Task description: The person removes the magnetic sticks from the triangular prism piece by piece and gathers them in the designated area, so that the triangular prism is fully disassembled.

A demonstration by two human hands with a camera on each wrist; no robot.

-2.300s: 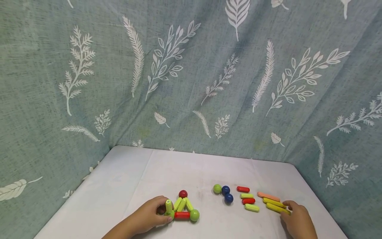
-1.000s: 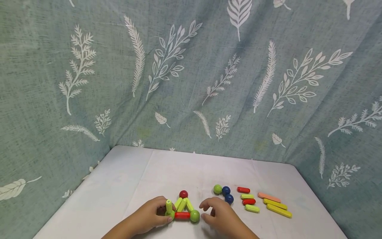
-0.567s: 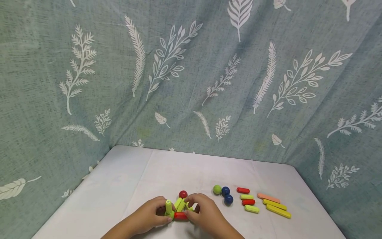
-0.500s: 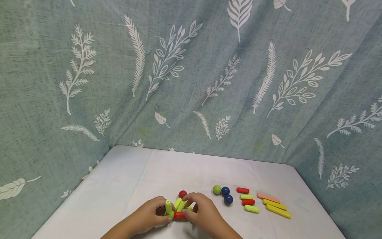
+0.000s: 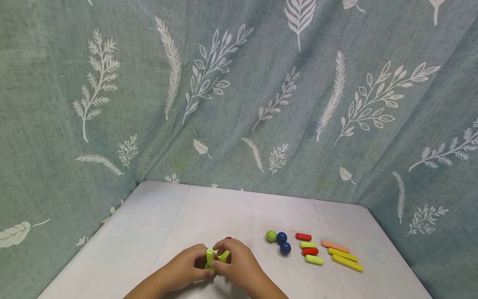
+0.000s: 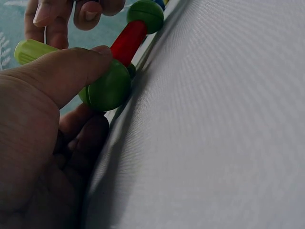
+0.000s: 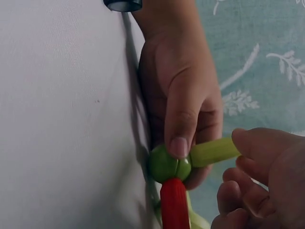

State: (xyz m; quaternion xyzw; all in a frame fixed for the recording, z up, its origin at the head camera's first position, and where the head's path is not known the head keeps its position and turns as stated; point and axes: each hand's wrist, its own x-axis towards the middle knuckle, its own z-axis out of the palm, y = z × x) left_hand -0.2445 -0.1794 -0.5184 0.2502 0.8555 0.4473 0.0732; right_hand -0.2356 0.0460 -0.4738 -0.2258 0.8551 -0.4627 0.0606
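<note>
My left hand (image 5: 186, 263) pinches a green ball (image 6: 109, 88) between thumb and fingers, low at the tabletop. From this ball a light green stick (image 5: 210, 257) stands upright. A red stick (image 6: 129, 42) joins it to a second green ball (image 6: 145, 16). My right hand (image 5: 239, 263) is beside the upright stick, its slightly bent fingers and thumb apart near the stick's upper end; whether they touch it I cannot tell. Other light green sticks (image 5: 224, 255) lean within the assembly. The right hand mostly hides them and a red ball (image 5: 228, 238) in the head view.
On the white tabletop (image 5: 149, 224) to the right lie a green ball (image 5: 271, 236), blue balls (image 5: 285, 248), short red sticks (image 5: 310, 251), short light green sticks (image 5: 314, 260), yellow sticks (image 5: 347, 263) and an orange stick (image 5: 335, 246). A leaf-patterned cloth (image 5: 224, 166) hangs around.
My right hand has come from the yellow sticks at the right, leftward over the assembly, to the upright stick. My left hand keeps its hold on the green ball.
</note>
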